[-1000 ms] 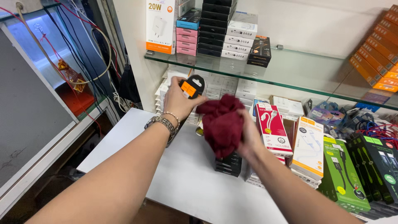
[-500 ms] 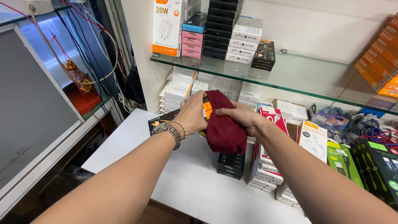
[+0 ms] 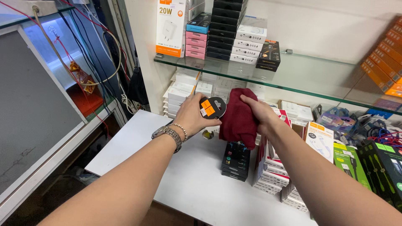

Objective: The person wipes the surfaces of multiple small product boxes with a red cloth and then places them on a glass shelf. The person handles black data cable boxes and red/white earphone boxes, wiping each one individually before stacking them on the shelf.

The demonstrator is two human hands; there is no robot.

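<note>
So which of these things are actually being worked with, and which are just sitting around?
In use:
- left hand, holding a small round black package with orange labels
- right hand, pressing a dark red cloth against it

Lying about:
- stack of black boxes on the white table
- boxes on the glass shelf
- packaged cables

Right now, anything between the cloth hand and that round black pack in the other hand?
Nothing visible. The right hand presses the dark red cloth directly against the round black pack, held in the left hand above the white table.
</note>
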